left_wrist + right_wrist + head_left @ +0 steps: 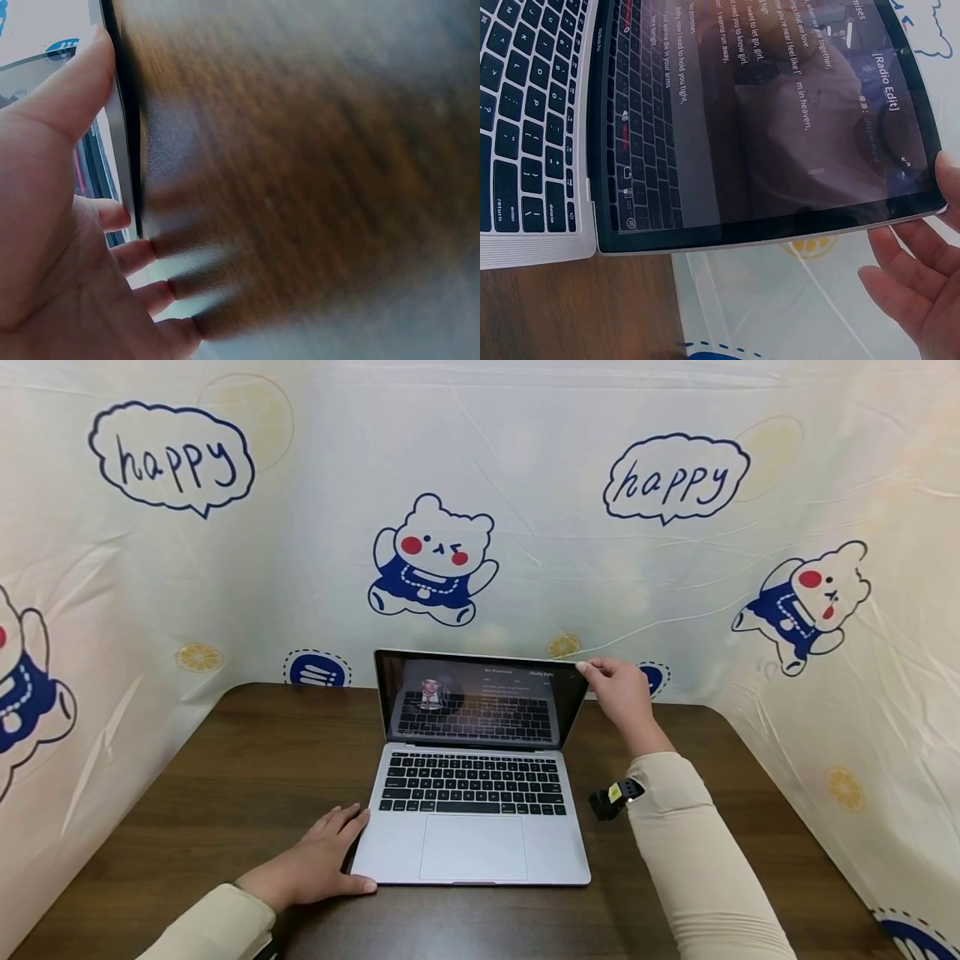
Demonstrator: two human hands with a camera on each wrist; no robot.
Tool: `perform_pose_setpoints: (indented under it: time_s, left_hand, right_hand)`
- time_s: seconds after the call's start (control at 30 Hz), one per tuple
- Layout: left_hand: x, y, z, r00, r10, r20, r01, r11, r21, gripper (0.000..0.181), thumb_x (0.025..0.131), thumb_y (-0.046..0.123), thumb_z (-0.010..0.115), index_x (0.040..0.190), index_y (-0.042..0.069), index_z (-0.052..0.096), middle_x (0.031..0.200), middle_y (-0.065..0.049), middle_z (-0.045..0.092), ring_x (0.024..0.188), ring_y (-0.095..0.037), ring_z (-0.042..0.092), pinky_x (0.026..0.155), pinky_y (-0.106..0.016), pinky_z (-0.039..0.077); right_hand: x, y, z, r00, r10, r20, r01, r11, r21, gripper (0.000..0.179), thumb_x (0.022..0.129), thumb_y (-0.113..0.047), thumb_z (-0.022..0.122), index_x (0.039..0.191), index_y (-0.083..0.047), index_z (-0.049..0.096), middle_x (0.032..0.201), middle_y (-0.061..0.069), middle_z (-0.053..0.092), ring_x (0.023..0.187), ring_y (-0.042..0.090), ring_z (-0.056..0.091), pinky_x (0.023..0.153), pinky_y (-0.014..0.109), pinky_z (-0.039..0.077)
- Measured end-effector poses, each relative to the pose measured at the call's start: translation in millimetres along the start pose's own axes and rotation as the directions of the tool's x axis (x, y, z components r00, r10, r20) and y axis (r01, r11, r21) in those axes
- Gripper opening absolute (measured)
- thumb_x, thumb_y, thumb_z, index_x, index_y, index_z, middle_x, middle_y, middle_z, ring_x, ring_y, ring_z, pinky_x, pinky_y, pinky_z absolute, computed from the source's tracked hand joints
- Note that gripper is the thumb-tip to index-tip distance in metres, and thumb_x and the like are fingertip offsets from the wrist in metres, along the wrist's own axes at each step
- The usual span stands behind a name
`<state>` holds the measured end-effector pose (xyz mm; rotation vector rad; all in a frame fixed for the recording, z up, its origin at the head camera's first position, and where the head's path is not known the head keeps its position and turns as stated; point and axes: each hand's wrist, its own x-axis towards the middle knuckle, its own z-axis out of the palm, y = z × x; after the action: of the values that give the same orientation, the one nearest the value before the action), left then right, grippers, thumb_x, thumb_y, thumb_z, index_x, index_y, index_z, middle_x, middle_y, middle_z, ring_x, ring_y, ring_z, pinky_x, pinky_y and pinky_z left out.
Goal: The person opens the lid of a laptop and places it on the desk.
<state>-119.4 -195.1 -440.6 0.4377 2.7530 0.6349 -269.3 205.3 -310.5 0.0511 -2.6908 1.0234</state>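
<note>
A silver laptop (474,847) stands unfolded on the table, its screen (480,697) tilted up and lit with song lyrics and a small picture. At the laptop's front left corner, my left hand (315,864) braces the base, thumb along the front edge. In the left wrist view the thumb and fingers of the left hand (67,202) lie extended, fingertips down on the table. My right hand (622,693) pinches the screen's top right corner. From the right wrist, the thumb of the right hand (907,289) is at the screen's front and the fingers lie behind it.
The dark wooden table (247,760) has rounded back corners. Pale cloth (540,435) printed with bears and "happy" bubbles surrounds it at the back and both sides, close behind the screen. A small black device (615,797) sits at the right wrist.
</note>
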Motion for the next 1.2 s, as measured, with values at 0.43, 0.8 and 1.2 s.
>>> perform_pose_setpoints:
  time_s: [0.43, 0.8, 1.2]
  left_hand:
    - [-0.2, 0.5, -0.1, 1.000, 0.003, -0.007, -0.003, 1.000, -0.001, 0.102, 0.071, 0.055, 0.079, 0.142, -0.006, 0.038, 0.146, -0.032, 0.031, 0.134, -0.056, 0.024, 0.103, -0.068, 0.026]
    - [0.7, 0.6, 0.5, 1.000, -0.010, 0.003, 0.010, 1.000, 0.016, 0.103, 0.071, 0.057, 0.078, 0.143, -0.005, 0.038, 0.147, -0.031, 0.030, 0.135, -0.055, 0.024, 0.104, -0.067, 0.026]
    - [-0.3, 2.5, -0.7, 1.000, -0.002, -0.005, 0.002, 1.000, 0.023, 0.101, 0.072, 0.055, 0.078, 0.142, -0.006, 0.038, 0.146, -0.032, 0.031, 0.134, -0.056, 0.025, 0.104, -0.067, 0.026]
  right_hand:
    - [2.0, -2.1, 6.5, 0.999, 0.024, -0.049, -0.024, 1.000, -0.008, 0.038, 0.098, -0.038, 0.055, 0.117, -0.008, 0.069, 0.102, 0.015, 0.071, 0.088, 0.028, 0.063, 0.075, 0.043, 0.050]
    - [5.9, -2.1, 7.4, 0.999, 0.028, -0.042, -0.028, 1.000, -0.005, 0.039, 0.099, -0.038, 0.055, 0.121, -0.008, 0.068, 0.104, 0.015, 0.071, 0.089, 0.029, 0.063, 0.076, 0.044, 0.050]
    - [10.2, -1.7, 10.1, 0.998, 0.021, -0.064, -0.021, 1.000, -0.006, 0.039, 0.099, -0.037, 0.055, 0.120, -0.007, 0.068, 0.104, 0.016, 0.071, 0.089, 0.030, 0.065, 0.075, 0.044, 0.050]
